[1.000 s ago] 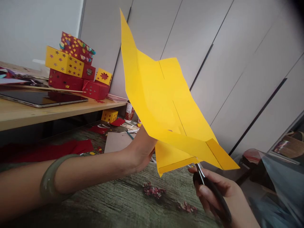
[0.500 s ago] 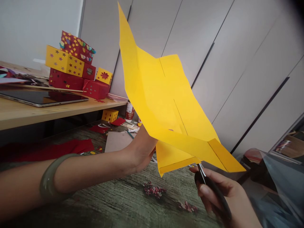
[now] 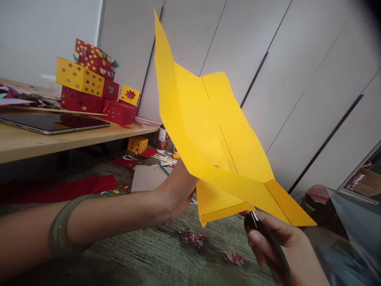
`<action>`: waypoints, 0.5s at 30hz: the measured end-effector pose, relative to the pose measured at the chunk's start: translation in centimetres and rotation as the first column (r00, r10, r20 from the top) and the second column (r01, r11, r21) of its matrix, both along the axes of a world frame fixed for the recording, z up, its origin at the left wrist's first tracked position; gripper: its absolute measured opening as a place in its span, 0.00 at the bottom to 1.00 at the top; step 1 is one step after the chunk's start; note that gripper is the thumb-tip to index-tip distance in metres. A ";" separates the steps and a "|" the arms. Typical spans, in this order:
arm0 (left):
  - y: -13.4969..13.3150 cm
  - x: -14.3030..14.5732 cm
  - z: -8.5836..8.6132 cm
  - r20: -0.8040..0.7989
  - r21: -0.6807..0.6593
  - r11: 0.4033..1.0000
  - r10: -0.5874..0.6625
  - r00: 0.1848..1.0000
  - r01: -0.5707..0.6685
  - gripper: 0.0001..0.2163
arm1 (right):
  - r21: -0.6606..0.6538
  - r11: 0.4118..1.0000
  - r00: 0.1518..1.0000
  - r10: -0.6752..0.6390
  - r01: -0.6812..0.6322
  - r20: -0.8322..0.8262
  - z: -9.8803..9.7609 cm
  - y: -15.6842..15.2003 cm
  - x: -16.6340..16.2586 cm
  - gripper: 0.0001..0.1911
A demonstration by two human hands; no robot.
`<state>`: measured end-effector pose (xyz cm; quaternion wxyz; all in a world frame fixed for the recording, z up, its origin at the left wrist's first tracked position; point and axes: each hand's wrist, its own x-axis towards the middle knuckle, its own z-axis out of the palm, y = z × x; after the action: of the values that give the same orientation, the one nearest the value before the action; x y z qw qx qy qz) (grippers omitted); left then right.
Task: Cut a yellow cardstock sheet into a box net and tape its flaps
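A large sheet of yellow paper (image 3: 196,123), creased into panels and marked with dark lines, is held up in front of me. My left hand (image 3: 181,190), with a green bangle (image 3: 64,226) on its wrist, grips the sheet from behind and below; its fingers are mostly hidden by the paper. In my right hand (image 3: 279,242) are scissors (image 3: 269,238) with black handles. Their blades meet the lower edge of the sheet, beside a narrow folded flap (image 3: 224,212). The blade tips are out of sight behind the paper.
Red and yellow decorated boxes (image 3: 81,99) are stacked on a wooden shelf at left, near a tablet (image 3: 53,121). Red paper (image 3: 59,188), a small yellow box (image 3: 137,145), a patterned cup (image 3: 162,139) and scraps lie on the dark table (image 3: 143,254). A transparent plastic sheet (image 3: 342,226) is at right.
The yellow sheet has shifted slightly down and to the right, its lower right corner most of all. The scissors' blades show less below the paper's edge. Both hands keep their hold.
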<state>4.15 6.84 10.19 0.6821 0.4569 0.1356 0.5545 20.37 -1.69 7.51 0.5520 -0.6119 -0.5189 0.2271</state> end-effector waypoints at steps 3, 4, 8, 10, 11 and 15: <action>0.0 0.0 0.0 0.005 0.008 1.000 -0.002 1.000 0.002 0.05 | 0.003 1.000 1.000 -0.012 0.012 0.004 -0.1 0.0 0.1 0.15; 0.0 0.1 -0.1 0.005 0.014 1.000 -0.009 1.000 0.009 0.05 | 0.012 1.000 1.000 -0.013 0.013 0.025 -0.1 0.0 0.1 0.15; 0.0 0.2 -0.3 -0.024 0.035 0.998 -0.058 0.998 0.059 0.08 | 0.063 0.998 0.990 -0.029 0.021 0.135 -0.2 -0.2 -0.1 0.15; 0.0 0.3 -0.2 -0.048 0.041 0.996 -0.074 0.996 0.076 0.07 | 0.084 0.996 0.988 -0.037 0.025 0.148 -0.2 -0.2 -0.2 0.15; -0.1 0.3 -0.2 -0.050 0.039 0.996 -0.078 0.996 0.080 0.07 | 0.087 0.996 0.989 -0.037 0.025 0.144 -0.2 -0.2 -0.2 0.15; -0.2 0.2 0.0 -0.019 0.021 0.997 -0.075 0.997 0.076 0.06 | 0.057 0.998 0.995 -0.040 0.034 0.096 -0.2 -0.2 -0.1 0.16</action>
<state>4.39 6.62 10.18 0.6963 0.4743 0.1183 0.5256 20.26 -1.90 7.26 0.5469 -0.6162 -0.5399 0.1723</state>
